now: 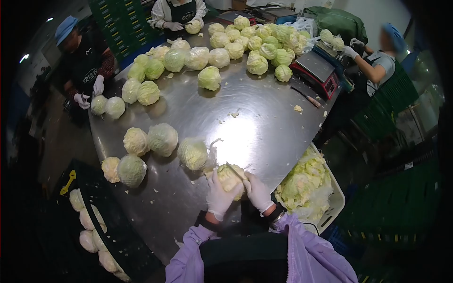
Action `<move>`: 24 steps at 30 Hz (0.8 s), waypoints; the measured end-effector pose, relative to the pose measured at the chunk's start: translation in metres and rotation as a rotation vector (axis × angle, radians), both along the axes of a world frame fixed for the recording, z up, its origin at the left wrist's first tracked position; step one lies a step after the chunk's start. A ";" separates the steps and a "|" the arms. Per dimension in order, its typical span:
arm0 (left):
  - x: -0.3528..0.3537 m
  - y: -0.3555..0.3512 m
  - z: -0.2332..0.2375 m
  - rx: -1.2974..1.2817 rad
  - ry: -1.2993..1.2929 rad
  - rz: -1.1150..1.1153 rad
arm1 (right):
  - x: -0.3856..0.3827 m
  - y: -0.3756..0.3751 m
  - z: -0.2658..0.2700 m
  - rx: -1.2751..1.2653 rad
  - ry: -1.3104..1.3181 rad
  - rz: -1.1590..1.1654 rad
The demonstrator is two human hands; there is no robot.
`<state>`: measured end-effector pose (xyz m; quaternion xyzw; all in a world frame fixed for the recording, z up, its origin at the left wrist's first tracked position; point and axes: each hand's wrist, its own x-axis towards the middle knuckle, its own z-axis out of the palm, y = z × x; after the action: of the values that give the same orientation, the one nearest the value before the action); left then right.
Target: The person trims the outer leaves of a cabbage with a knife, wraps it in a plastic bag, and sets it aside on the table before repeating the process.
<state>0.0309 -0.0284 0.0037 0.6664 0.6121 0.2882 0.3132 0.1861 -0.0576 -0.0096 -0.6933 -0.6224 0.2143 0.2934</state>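
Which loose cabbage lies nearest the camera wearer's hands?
The pale-green round cabbage in loose clear wrap, just beyond the left hand; the rest lie farther off.

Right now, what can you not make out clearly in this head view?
Head view:
- Underside of the cabbage: hidden by the left hand and right hand.
- Right hand's grip: too small to tell whether it holds the thin blade.
- Scale display: too small.
- Black crate: partly lost in the dark lens edge.
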 end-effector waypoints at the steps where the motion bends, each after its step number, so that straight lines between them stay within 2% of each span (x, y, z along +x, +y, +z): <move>1: 0.000 0.001 -0.002 0.007 0.025 -0.006 | 0.001 0.003 0.001 -0.021 -0.039 -0.004; 6: 0.009 0.009 0.008 -0.067 0.160 -0.020 | 0.011 0.023 0.005 -0.112 -0.069 -0.053; 9: 0.006 0.010 0.011 -0.115 0.156 -0.037 | 0.029 0.026 -0.016 0.005 -0.023 -0.083; 11: -0.004 0.015 0.009 -0.136 0.126 -0.040 | 0.044 0.036 -0.037 -0.077 0.173 -0.147; 14: -0.035 0.016 -0.020 -0.045 0.012 -0.083 | 0.041 0.030 -0.029 -0.071 0.073 -0.122; 16: -0.061 0.017 -0.035 -0.100 -0.385 -0.168 | 0.025 0.027 -0.010 -0.084 0.055 -0.112; 18: -0.084 0.013 -0.039 -0.151 -0.445 -0.194 | 0.014 0.026 -0.004 0.033 0.003 -0.056; 19: -0.100 0.009 -0.056 -0.165 -0.476 -0.198 | 0.016 0.029 -0.015 -0.117 0.060 -0.060; 20: -0.108 0.005 -0.060 -0.173 -0.507 -0.203 | 0.020 0.031 -0.032 -0.117 0.072 -0.055; 21: -0.111 -0.001 -0.065 -0.257 -0.676 -0.182 | 0.023 0.032 -0.049 -0.155 0.098 -0.057; 24: -0.106 -0.005 -0.050 -0.214 -0.612 -0.156 | 0.038 0.031 -0.070 -0.257 0.216 -0.017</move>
<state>-0.0753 -0.0331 -0.0464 0.5573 0.4634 0.3843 0.5719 0.2240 -0.0261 -0.0792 -0.7032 -0.5490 0.3629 0.2691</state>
